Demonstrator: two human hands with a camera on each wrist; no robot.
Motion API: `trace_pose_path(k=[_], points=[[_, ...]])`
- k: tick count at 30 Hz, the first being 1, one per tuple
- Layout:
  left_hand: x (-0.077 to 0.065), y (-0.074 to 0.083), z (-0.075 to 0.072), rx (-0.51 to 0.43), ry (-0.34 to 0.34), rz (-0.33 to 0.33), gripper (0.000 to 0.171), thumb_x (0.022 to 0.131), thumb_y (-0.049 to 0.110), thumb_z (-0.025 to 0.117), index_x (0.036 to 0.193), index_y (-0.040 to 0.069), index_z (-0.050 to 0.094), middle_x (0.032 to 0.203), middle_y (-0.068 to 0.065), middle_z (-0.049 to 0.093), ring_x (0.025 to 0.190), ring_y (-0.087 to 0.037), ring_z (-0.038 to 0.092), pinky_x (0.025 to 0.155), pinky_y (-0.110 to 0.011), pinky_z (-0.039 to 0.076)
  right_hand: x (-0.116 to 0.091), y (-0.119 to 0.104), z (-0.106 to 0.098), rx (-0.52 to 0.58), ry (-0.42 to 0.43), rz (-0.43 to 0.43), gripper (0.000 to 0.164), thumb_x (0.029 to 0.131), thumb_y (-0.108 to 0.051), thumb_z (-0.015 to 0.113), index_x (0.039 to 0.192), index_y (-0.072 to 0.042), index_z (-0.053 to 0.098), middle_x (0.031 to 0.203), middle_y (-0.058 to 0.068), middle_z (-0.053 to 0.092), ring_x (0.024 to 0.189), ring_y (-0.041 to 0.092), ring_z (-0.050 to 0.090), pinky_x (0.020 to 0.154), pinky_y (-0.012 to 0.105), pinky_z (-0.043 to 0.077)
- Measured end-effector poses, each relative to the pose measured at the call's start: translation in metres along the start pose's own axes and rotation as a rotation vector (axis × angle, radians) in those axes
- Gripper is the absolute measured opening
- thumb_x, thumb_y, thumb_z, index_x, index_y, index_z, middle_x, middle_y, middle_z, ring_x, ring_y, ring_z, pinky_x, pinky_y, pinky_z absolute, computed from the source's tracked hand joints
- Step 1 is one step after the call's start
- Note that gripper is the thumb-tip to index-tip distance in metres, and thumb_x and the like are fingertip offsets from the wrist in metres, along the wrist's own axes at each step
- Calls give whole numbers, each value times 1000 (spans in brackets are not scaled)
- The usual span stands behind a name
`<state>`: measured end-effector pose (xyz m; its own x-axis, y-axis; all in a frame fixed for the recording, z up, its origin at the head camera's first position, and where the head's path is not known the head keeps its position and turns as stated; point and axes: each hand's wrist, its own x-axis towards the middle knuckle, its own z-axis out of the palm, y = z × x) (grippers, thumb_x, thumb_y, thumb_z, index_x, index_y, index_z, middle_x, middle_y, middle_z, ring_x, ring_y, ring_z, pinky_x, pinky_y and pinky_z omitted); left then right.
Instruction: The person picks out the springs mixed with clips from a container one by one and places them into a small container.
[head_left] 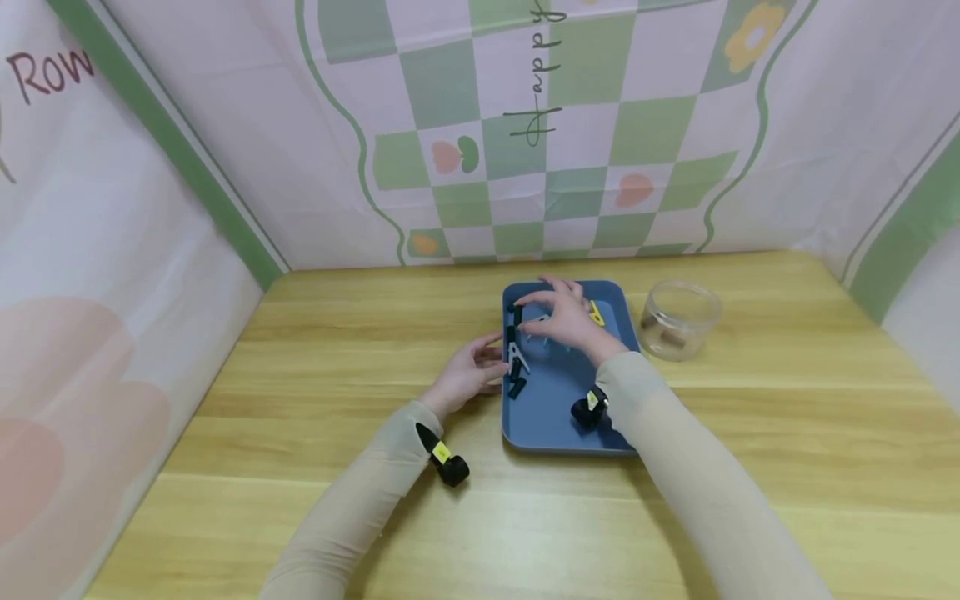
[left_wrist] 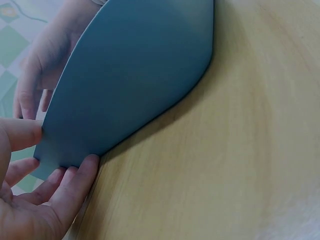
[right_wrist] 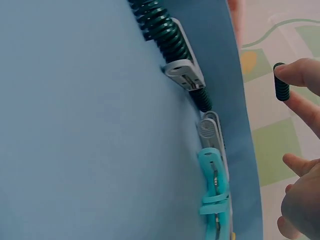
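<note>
A blue tray [head_left: 558, 417] lies on the wooden table. My left hand [head_left: 474, 372] holds its left rim, thumb above and fingers [left_wrist: 70, 185] against the outer wall [left_wrist: 135, 75]. My right hand [head_left: 561, 318] hovers over the tray's far part. In the right wrist view its fingertips [right_wrist: 299, 75] pinch a small dark green ribbed clip [right_wrist: 281, 82]. Along the tray's left wall lie dark green and white clips [head_left: 516, 360] [right_wrist: 172, 47] and a teal clip [right_wrist: 214, 192]. A yellow clip [head_left: 596, 313] lies beside my right hand.
A clear round jar [head_left: 679, 319] with something small inside stands right of the tray. Patterned green and pink backdrop walls close in the table on the left, back and right. Bare wood [head_left: 315, 350] stretches left of the tray and toward me.
</note>
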<state>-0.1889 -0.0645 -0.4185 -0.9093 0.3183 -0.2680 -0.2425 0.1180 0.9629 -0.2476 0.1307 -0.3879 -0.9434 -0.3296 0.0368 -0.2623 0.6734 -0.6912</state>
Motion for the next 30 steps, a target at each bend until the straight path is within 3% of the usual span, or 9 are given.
trace_pose_path(k=[7,30], points=[[0,-1,0,2,-4,5,58,93,3,57,145,16,37,135,-16,48,118,-28,53,87,-39,56,-3,-9,-9,-8,-2,10,41,84,-29,70,122,-14,64,157,14,15,140,44,-2,108,70,7],[2,-4,0,4,2,18,57,93,2,56,145,12,36,136,-18,48,119,-31,53,87,-40,57,-16,-24,-32,-32,2,-39,40,83,-27,72,120,-13,65,158,9,13,143,38,-6,109,69,-2]])
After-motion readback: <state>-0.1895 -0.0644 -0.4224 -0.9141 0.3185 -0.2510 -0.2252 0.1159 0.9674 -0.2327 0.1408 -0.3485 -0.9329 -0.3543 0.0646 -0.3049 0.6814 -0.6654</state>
